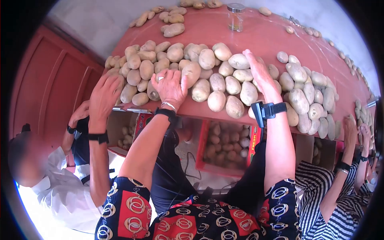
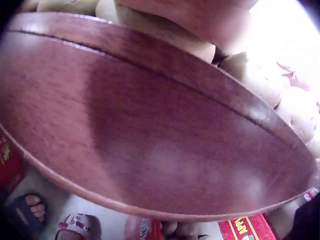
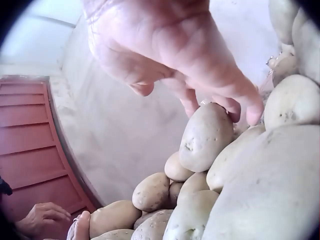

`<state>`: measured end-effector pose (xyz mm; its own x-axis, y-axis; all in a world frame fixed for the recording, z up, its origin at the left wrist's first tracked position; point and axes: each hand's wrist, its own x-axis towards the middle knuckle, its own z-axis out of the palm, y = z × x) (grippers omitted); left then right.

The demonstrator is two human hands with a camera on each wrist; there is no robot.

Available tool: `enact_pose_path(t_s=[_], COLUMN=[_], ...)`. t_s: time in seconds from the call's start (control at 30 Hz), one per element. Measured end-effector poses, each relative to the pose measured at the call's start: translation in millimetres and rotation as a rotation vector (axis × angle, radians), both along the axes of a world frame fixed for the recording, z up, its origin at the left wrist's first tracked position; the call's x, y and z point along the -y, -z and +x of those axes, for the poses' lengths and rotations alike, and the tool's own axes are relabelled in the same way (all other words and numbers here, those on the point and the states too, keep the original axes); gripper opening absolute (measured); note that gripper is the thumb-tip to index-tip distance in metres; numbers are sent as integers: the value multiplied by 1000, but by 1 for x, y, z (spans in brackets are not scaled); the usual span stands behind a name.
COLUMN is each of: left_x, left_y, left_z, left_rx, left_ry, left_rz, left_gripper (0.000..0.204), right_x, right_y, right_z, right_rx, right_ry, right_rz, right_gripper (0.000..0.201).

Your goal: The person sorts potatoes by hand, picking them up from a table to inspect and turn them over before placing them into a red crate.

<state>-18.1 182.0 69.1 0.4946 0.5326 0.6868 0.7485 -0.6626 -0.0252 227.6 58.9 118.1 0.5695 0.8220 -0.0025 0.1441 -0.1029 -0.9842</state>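
Note:
In the head view the left hand [image 1: 172, 88] lies palm down on the heap of potatoes [image 1: 146, 69], its thumb beside a large potato [image 1: 191, 71]. What lies under its fingers is hidden. The left wrist view has part of this hand [image 2: 195, 17] at the top edge, over a potato [image 2: 165, 32]. Farther right, the right hand [image 1: 263, 76] is held edge-on among potatoes, fingers extended, near a pale potato [image 1: 239, 61]. Seen from the right wrist, that hand [image 3: 170, 50] has loosely bent fingers, with fingertips at the top of an upright potato [image 3: 206, 137].
Another person's hand [image 1: 105, 96] is at the heap's left end; more people's hands are at far right. A glass jar [image 1: 235, 18] stands at the back of the red table [image 1: 204, 30]. Beneath the front edge is a red crate [image 1: 200, 148] of potatoes. Metal tools [image 1: 138, 110] lie at the edge.

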Motion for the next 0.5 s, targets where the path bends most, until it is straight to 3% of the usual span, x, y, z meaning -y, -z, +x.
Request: enact_pose_path(t_s=[0.03,0.13,0.17,0.2,0.27,0.33,0.47,0.5], left_x=[0,5,6,6,6,8,4,1], left_y=[-1,0,-2,-4,-5,-3,-2,2], left_z=[0,-1,0,1,1,0,0,1], left_rx=[1,-13,-2,9,6,6,-58,-52], left_ry=[11,-9,5,21,11,-1,-24,-4], left_rz=[-6,-52,-52,-47,-44,-48,14,41], left_gripper=[26,26,26,25,25,24,20,20], right_x=[4,4,0,1,10,8,8,16], right_y=[-16,-5,11,9,6,8,30,18], right_z=[-5,9,14,9,-12,-29,-35,-42], right_rx=[-44,28,211,212,218,322,151,422], right_ry=[163,194,158,158,-79,-84,-463,-375], right_rz=[-2,184,172,175,38,87,123,24], right_gripper=[46,37,39,39,42,46,53,55])
